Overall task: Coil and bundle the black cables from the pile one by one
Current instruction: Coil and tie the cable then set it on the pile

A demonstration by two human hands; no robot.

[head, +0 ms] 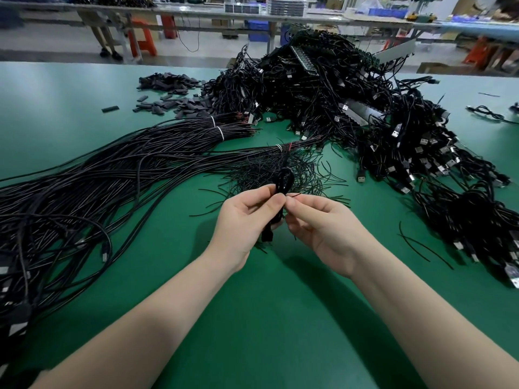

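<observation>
Green matte surface (280, 318) lay under a folded black cable (282, 186), held upright at centre: left hand (247, 220) gripped its loops, right hand (323, 228) pinched a thin tie (292, 195). Tangled glossy pile (337, 108) sat behind.

A coiled cable (282, 189) is pinched between the fingers (276, 204). Beyond the fingers a cable pile (331, 108) is heaped on the table (266, 318). Tied cable bundles (112, 169) are spread to their left.

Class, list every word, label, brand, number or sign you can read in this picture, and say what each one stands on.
None can be read.
Silver USB plugs on the black cable heap: any marks too small.
Flat dark sleeve pieces on the green table: no print visible.
Blue crates and stacked trays on far benches: blurred.
</observation>
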